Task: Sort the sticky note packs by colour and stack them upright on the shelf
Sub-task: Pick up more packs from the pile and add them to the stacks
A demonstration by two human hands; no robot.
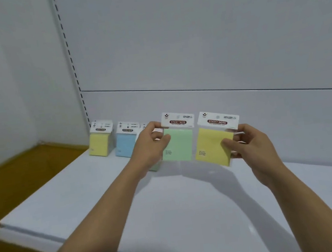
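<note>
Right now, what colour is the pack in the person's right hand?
Yellow: the pack held by the right hand, seen in the head view.

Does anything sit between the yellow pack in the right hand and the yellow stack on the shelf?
Yes: from the yellow pack leftward come the green pack in the left hand, then the blue stack.
</note>
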